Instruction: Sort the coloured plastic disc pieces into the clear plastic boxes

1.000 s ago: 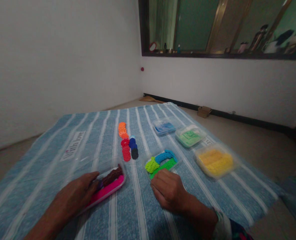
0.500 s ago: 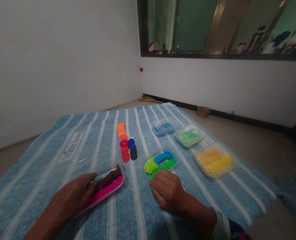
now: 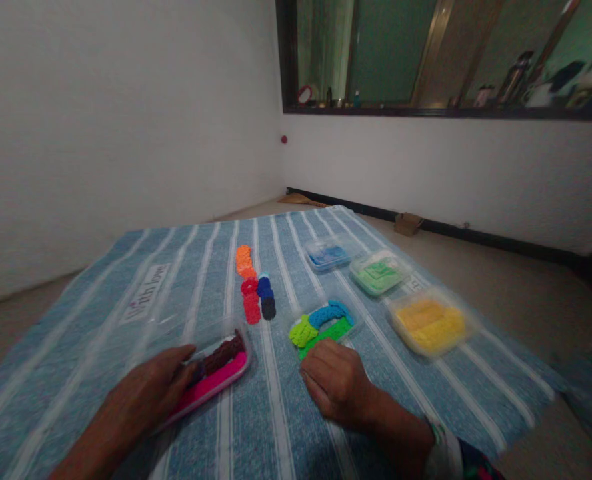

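Observation:
A clear plastic box [image 3: 247,363] at the left front holds a brown textured strip [image 3: 225,353] and a bright pink one [image 3: 211,387]. My left hand [image 3: 149,387] reaches into this box, fingers closed around something dark purple, mostly hidden. My right hand [image 3: 337,383] is closed at the near edge of a second clear box [image 3: 356,319]. In that box lie a lime piece [image 3: 303,330], a curved blue piece [image 3: 330,313] and a green strip [image 3: 333,331], its near end behind my knuckles. What my right fingers hold, if anything, is hidden.
Orange [image 3: 245,261], red [image 3: 251,303] and dark blue textured pieces [image 3: 266,297] lie mid-cloth. Boxes with blue [image 3: 329,253], green [image 3: 380,273] and yellow contents [image 3: 430,323] line the right side. Striped blue cloth [image 3: 176,267] covers the table. White walls stand behind.

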`<state>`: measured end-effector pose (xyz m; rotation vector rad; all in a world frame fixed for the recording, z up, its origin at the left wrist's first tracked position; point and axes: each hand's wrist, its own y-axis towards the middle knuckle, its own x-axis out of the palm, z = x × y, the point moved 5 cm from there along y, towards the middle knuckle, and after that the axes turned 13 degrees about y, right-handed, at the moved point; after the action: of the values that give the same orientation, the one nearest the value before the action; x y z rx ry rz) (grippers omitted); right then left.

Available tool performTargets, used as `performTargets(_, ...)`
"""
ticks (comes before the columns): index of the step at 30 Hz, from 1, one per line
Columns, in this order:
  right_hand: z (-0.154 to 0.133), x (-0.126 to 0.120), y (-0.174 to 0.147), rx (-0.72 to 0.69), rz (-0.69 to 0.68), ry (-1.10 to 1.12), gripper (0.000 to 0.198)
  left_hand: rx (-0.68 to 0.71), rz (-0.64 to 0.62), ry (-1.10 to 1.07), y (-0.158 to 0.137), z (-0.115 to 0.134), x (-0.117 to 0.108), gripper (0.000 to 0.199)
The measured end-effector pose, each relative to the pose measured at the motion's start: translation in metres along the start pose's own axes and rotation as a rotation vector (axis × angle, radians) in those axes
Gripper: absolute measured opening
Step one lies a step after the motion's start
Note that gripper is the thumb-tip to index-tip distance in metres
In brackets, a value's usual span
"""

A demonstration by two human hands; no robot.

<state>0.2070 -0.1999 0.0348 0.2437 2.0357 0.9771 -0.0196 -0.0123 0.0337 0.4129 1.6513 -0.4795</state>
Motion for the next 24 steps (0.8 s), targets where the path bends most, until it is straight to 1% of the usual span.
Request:
performTargets(7, 0.0003, 0.0013, -0.0013, -0.002, -0.007, 0.005, 0.016, -0.012, -0.012, 0.025, -0.0020, 0.0052, -0.0063, 0.070)
performTargets(16, -0.0007, 0.0004, -0.0019, -0.014, 0.005, 0.035, 0.017, -0.039, 0.022, 0.001, -0.0045, 0.0033, -0.0053, 0.062)
performTargets(24, -0.0012, 0.0010, -0.0031, -0.002, 0.000, 0.043, 0.017, -0.015, 0.022, -0.005, -0.0097, 0.0079, -0.0109, 0.062)
